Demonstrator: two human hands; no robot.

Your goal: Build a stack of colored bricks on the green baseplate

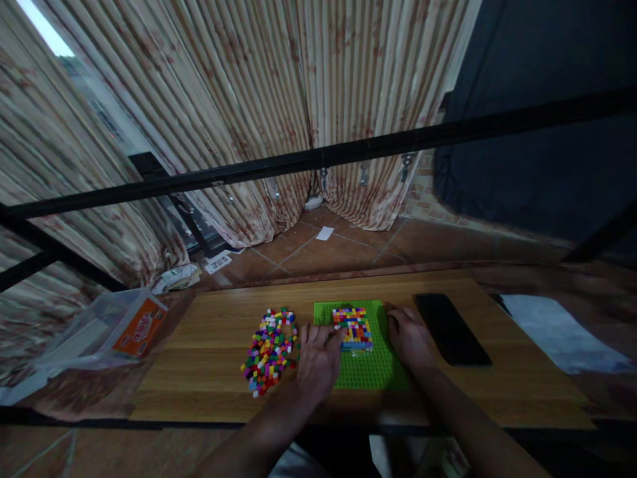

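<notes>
A green studded baseplate [371, 372] lies on the wooden table. On its upper part sits a block of small multicoloured toy bricks [355, 328] set in close rows. My left hand [318, 358] rests over the plate's left side, fingers reaching forward, with its thumb side touching the left edge of the brick block. Whether a brick is under those fingertips is too small to see. At the plate's right edge, my right hand [411, 338] lies with fingers loosely bent, apart from the bricks. To the left is a loose pile of small coloured bricks [271, 345].
A black phone-like slab [450, 328] lies right of my right hand. Beyond the wooden table [209, 352] stand a clear plastic box [94, 332] with an orange label at left and white sheeting [562, 332] at right. A black metal bar [298, 161] crosses before the curtains.
</notes>
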